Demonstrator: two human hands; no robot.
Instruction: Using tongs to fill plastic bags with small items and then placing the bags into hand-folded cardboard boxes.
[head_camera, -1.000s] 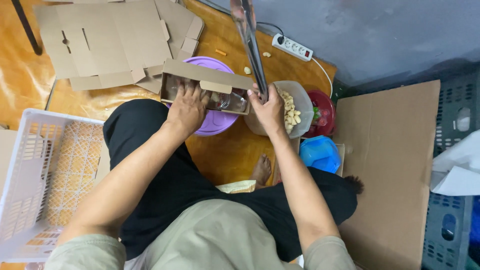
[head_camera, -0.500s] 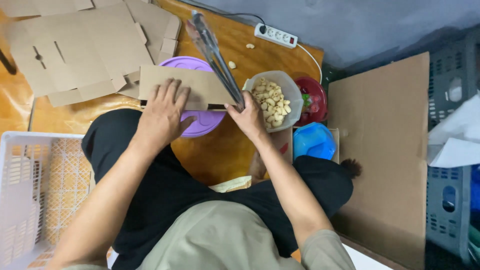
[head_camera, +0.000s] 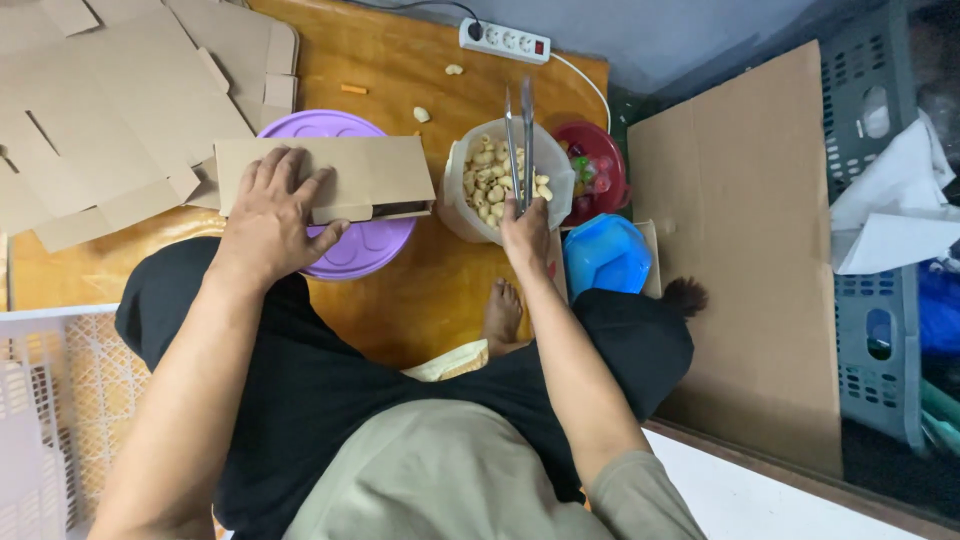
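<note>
My left hand (head_camera: 272, 215) rests flat on a closed brown cardboard box (head_camera: 370, 175) that lies across a purple round lid (head_camera: 345, 250). My right hand (head_camera: 525, 232) grips a pair of metal tongs (head_camera: 518, 135), their tips pointing away from me over a white container (head_camera: 455, 200) filled with pale puffed snack pieces (head_camera: 485, 180). The tongs' arms are close together, with nothing visibly between them.
A red bowl (head_camera: 600, 165) with coloured bits and a blue lidded tub (head_camera: 605, 255) sit right of the snack container. Flat cardboard blanks (head_camera: 110, 100) lie far left, a white power strip (head_camera: 505, 42) at the far edge, a large cardboard sheet (head_camera: 745, 250) right, a white basket (head_camera: 50, 420) near left.
My right hand has come off the box with the tongs and moved right over the snack container. The box now lies closed under my left hand.
</note>
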